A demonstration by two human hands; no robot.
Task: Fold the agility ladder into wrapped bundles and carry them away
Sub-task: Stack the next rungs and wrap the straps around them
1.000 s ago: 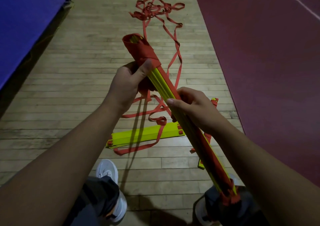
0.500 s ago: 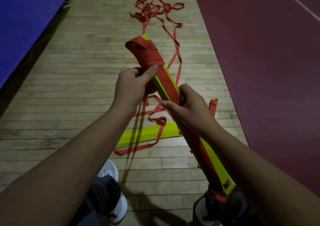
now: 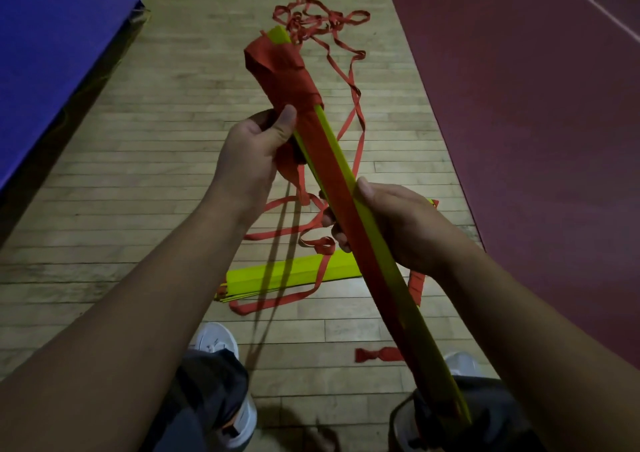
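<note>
I hold a long bundle of yellow ladder rungs (image 3: 349, 188) slanting from upper left to lower right, its top end wound in red strap (image 3: 277, 67). My left hand (image 3: 252, 153) grips the bundle just below the wound part, thumb along its side, with a fold of red strap in the palm. My right hand (image 3: 391, 223) grips the bundle at its middle. A second stack of yellow rungs (image 3: 294, 276) lies flat on the wooden floor below my hands. Loose red strap (image 3: 318, 18) trails away across the floor into a tangle.
A blue mat (image 3: 52, 36) borders the wooden floor (image 3: 138, 174) on the left, and a dark red court surface (image 3: 536, 122) lies on the right. My white shoes (image 3: 216, 342) stand at the bottom. A short red strap piece (image 3: 377, 354) lies near my right foot.
The bundle has turned in my hands, showing a broad yellow face. My right hand's grip has shifted on the bundle. The wound top end has risen slightly.
</note>
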